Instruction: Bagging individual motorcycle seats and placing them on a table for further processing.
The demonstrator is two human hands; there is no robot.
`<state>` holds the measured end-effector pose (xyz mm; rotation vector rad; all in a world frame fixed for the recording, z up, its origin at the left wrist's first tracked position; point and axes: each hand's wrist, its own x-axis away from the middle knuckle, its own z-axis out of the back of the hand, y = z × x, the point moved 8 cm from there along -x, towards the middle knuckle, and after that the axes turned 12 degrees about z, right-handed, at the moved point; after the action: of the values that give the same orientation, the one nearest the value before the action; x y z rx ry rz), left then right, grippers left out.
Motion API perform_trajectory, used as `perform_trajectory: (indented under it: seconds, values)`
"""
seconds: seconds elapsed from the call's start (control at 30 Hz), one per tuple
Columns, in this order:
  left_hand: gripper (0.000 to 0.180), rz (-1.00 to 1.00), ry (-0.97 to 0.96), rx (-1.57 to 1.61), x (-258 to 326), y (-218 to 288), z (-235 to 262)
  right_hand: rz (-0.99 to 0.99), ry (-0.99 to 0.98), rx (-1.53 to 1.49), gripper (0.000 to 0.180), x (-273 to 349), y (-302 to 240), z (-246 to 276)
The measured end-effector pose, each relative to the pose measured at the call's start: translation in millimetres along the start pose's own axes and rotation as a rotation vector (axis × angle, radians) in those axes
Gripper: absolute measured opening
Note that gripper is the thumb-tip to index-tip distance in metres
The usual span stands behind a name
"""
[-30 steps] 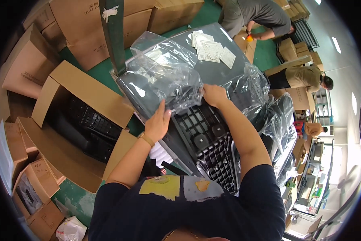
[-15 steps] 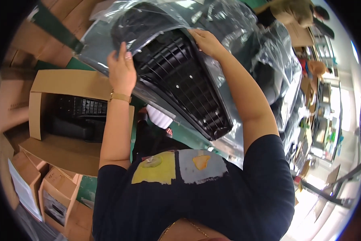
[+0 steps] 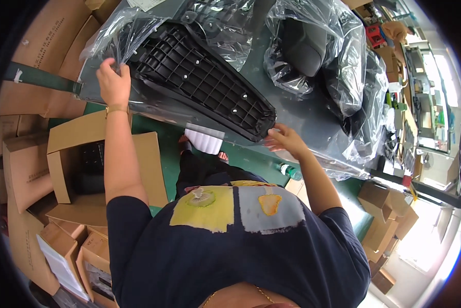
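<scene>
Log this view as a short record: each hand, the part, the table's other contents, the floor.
Left hand: at clear plastic film; grip unclear
Right hand: fingers at the narrow end of the black ribbed part
Part: ribbed side up, on the grey table
Also on table: plastic-wrapped black pieces, to the right
Floor: open cardboard box, left, black item inside

L hand + R hand: 2 tot
ribbed blk part btwn hands: 1
bagged blk parts: 3+, overlapping
ctns: 5+, some cut off
btl: 1
shirt patches: 2
wristband: 1
</scene>
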<state>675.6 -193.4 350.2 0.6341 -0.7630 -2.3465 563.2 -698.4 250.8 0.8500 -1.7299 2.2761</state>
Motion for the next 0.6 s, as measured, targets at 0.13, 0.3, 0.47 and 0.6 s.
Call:
perform_trajectory:
  seconds: [0.13, 0.3, 0.47, 0.6]
  values:
    - [0.036, -0.244, -0.060, -0.204, -30, 30, -15, 0.044, 0.011, -0.538, 0.048, -16, 0, -48]
    - [0.022, -0.253, -0.136, -0.090, -42, 41, -22, -0.155, -0.333, -0.975, 0.040, -29, 10, -76]
    - [0.020, -0.419, -0.146, 0.116, -14, 74, 15, -0.208, -0.447, -1.054, 0.042, 4, -1, -109]
    - [0.020, -0.467, -0.070, 0.144, 5, 76, 40, -0.124, -0.470, -1.030, 0.045, 20, -26, -139]
